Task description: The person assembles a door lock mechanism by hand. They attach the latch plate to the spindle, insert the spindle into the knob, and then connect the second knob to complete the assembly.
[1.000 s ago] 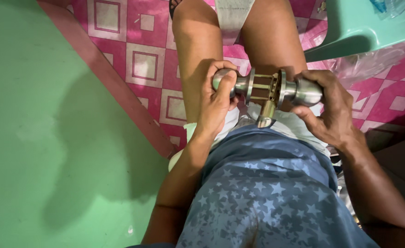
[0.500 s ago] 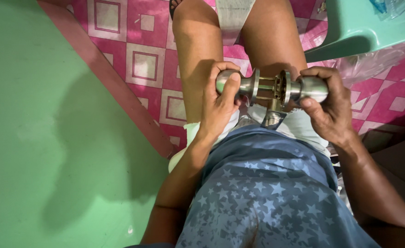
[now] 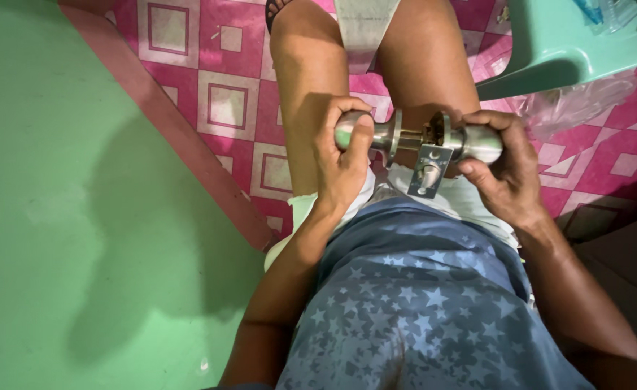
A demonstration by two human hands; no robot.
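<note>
Here's the door knob set, held out in the air over the person's bare knees, lying roughly level from side to side. Two brushed-metal knobs, a rose plate on each, a brass-coloured middle section showing between them, and a latch plate hanging down from that middle, its bolt end pointing at the lap.

The left hand is wrapped around the left knob, thumb laid over the front of it and fingers curled across the top. The right hand is closed round the right knob, fingertips over the crown and thumb underneath. Both hands are clamped on; neither is spread.

For doing this well, my read is that the two halves want to stay on one straight line, since any sag at the middle would likely bind the spindle. A firm hold on one knob with the small adjustments made by the other looks the safer way, and the dangling latch plate is the piece to watch, because it can swing or slip free. Whether the halves are fully seated I can't tell; the gap in the middle sits partly in shadow.

Around that: a blue star-print shirt fills the lower frame, pale shorts just under the hands. Beneath is pink patterned flooring, a green floor to the left, a teal plastic chair at upper right with clear plastic wrapping beside it.
</note>
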